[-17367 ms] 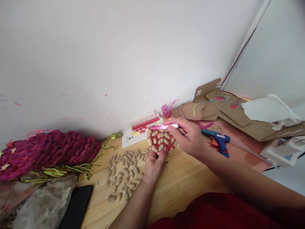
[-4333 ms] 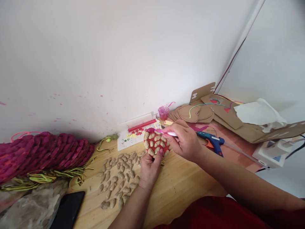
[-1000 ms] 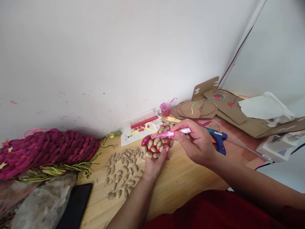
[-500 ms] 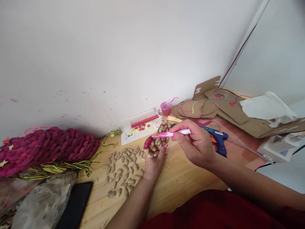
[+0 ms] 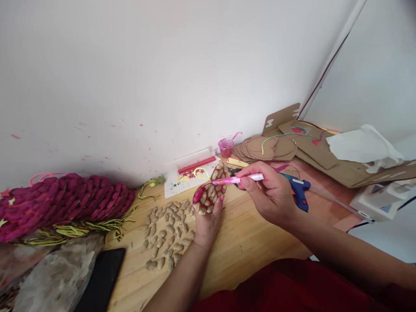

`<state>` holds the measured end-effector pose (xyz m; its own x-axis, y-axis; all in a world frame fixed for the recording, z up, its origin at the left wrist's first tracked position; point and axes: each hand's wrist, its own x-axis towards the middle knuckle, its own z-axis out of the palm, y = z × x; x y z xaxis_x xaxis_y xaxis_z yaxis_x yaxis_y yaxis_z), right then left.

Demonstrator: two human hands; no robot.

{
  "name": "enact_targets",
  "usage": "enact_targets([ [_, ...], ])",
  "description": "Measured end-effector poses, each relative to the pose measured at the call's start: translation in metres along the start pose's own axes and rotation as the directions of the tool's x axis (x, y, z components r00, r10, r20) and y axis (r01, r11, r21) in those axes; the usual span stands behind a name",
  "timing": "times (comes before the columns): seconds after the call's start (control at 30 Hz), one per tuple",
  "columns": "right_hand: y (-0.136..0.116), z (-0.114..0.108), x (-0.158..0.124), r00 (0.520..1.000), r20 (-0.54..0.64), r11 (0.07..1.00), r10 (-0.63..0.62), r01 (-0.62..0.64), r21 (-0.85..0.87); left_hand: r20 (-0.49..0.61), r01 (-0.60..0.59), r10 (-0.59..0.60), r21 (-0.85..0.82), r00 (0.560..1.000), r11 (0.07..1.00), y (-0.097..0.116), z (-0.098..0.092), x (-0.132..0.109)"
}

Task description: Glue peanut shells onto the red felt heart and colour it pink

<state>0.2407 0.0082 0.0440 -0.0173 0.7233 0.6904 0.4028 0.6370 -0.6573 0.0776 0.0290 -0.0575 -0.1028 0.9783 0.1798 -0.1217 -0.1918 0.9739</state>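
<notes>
My left hand (image 5: 207, 224) grips a red heart-shaped piece (image 5: 209, 190) covered with glued peanut shells, holding it tilted up off the wooden table (image 5: 247, 247). A yellow-green loop (image 5: 199, 173) sticks out of the piece's top. My right hand (image 5: 271, 195) pinches a thin pink and white brush (image 5: 238, 179), its pink tip close to the upper right edge of the piece. Several loose peanut shells (image 5: 169, 232) lie on the table just left of my left hand.
A blue glue gun (image 5: 299, 190) lies behind my right hand. A small pink cup (image 5: 226, 147), a star-sticker sheet (image 5: 186, 178) and cardboard cut-outs (image 5: 273, 149) sit by the wall. Dark pink woven pieces (image 5: 65, 203) and a black phone (image 5: 102, 281) are at left.
My left hand has tipped the peanut-covered piece more upright and turned it edge-on. My right hand has drawn the brush slightly right, off the face toward the piece's upper edge.
</notes>
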Motion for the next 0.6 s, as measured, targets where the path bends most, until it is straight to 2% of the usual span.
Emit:
enact_targets([
  [0.2, -0.0080, 0.0052, 0.0021, 0.999, 0.016, 0.998, -0.052, 0.051, 0.030, 0.039, -0.061, 0.060, 0.025, 0.997, 0.998, -0.0014, 0.0011, -0.0002],
  [0.33, -0.0034, 0.0052, 0.0012, 0.999, 0.010, 0.999, -0.032, 0.032, 0.021, 0.055, -0.081, 0.080, 0.017, 0.995, 0.997, -0.0025, 0.0014, 0.0000],
  [0.6, -0.0070, 0.0034, 0.0001, 0.999, -0.001, 0.999, -0.046, 0.046, -0.021, 0.054, -0.059, 0.058, 0.030, 0.997, 0.998, -0.0013, 0.0014, 0.0016],
])
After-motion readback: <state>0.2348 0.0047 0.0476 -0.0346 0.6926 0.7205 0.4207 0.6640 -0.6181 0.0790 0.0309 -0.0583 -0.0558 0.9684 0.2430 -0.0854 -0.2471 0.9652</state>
